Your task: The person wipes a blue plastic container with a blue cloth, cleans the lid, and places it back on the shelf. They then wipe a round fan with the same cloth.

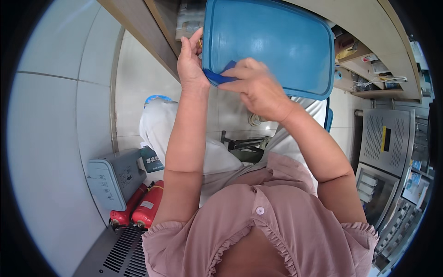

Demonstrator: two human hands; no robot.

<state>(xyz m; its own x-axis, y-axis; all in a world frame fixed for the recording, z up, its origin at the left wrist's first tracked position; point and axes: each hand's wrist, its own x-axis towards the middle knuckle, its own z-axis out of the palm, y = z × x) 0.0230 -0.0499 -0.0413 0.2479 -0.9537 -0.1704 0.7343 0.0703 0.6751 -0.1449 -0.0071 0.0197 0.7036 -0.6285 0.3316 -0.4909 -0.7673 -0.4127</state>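
Observation:
A blue plastic lid [270,45], rectangular with rounded corners and a raised rim, is held up in front of me at the top of the view. My left hand [192,62] grips its left edge, with the fingers partly hidden behind it. A dark blue cloth [223,74] lies over the lid's near left corner. The fingers of my right hand [256,85] pinch this cloth against the rim; that hand is slightly blurred.
Wooden shelves [379,92] with cables and small items stand at the right, above a stainless steel appliance [386,138]. At the lower left are a grey-blue box [121,173] and red fire extinguishers [148,204]. A folding stool frame [247,145] shows between my legs.

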